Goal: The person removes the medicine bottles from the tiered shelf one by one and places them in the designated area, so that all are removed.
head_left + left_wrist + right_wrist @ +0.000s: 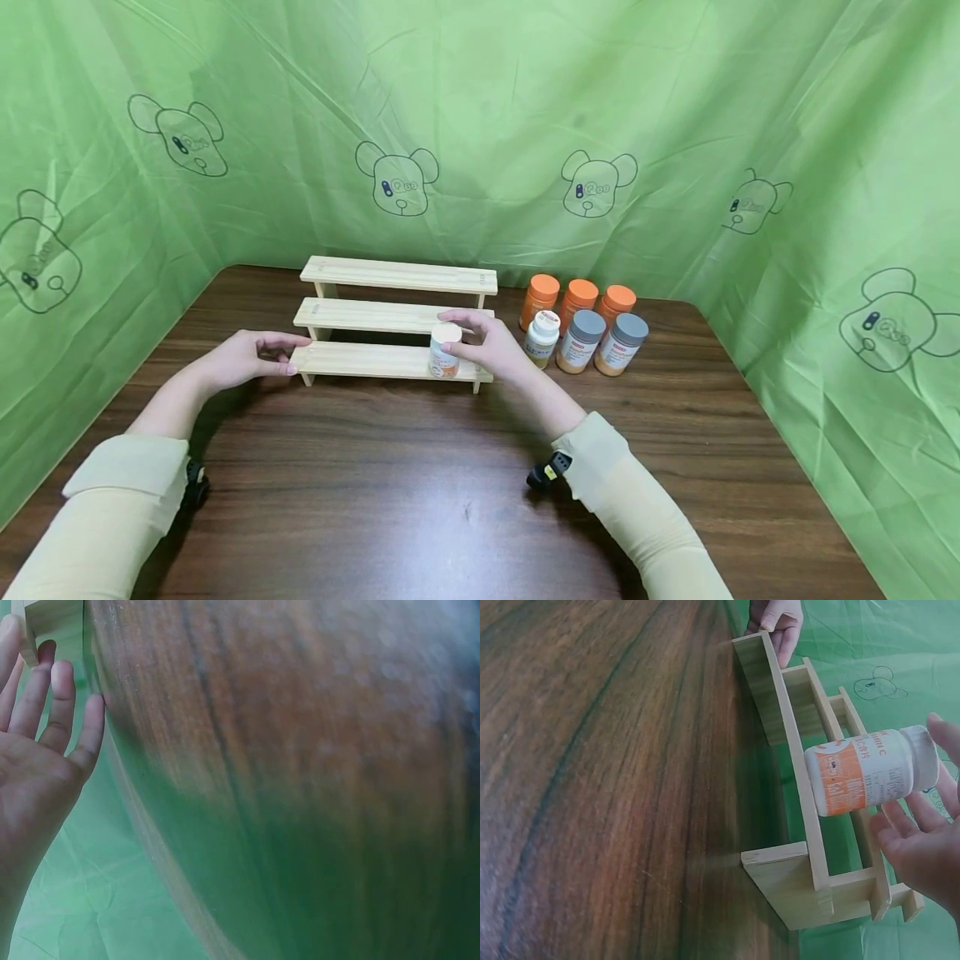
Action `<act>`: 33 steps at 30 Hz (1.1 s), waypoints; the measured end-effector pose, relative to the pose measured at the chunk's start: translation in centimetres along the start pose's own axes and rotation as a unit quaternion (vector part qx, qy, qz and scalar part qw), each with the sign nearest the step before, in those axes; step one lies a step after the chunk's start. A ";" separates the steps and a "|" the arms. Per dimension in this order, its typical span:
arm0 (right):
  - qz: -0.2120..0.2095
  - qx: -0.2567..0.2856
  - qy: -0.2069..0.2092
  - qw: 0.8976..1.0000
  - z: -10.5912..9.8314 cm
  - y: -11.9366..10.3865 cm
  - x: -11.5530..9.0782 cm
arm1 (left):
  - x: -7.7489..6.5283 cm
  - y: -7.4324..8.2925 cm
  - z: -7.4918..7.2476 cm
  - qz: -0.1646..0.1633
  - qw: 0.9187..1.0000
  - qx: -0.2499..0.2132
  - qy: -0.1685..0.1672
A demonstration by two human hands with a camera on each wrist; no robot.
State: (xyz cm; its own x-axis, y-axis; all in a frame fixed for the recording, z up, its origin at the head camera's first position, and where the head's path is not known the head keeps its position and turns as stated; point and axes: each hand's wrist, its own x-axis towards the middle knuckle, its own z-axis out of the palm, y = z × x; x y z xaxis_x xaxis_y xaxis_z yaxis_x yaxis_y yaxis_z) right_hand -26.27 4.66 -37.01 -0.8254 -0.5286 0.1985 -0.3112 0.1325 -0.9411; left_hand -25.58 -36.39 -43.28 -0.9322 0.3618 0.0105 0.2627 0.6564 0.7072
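Observation:
A three-step wooden display rack (367, 360) stands on the table. At its left end, my left hand (243, 360) holds the end of the lowest step, thumb at the front edge and fingers behind. A white bottle (855, 771) with an orange and white label stands upright near the right end of that lowest step. Around its white cap (447, 332), my right hand (491, 343) has the thumb on the near side and a finger reaching past the far side. The left wrist view catches only a corner of the rack (30, 634) by the fingertips.
Right of the rack stand several bottles: orange ones with orange caps (581, 294) behind, a white-capped bottle (542, 340) and grey-capped bottles (581, 343) in front. Green cloth (495, 100) hangs around the brown wooden table (420, 483).

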 end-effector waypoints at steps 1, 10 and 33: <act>0.001 -0.006 -0.001 1.000 0.0 0.0 0.0 | 0.0 0.0 0.0 -0.005 1.000 0.001 -0.001; 0.014 -0.017 0.000 1.000 0.1 0.1 0.1 | 0.0 0.0 0.1 -0.022 1.000 0.002 -0.005; 0.010 0.014 0.026 1.000 -2.7 0.3 -0.5 | 0.0 -0.2 0.2 -0.001 1.000 -0.016 0.002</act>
State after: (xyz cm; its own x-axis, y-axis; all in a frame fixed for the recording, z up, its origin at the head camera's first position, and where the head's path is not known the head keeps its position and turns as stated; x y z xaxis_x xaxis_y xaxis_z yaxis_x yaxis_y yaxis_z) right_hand -27.22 7.20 -36.64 -0.8548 -0.4822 0.1917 -0.2810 0.1195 -0.9523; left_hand -25.57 -36.42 -43.58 -0.9336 0.3583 0.0114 0.2528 0.6357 0.7293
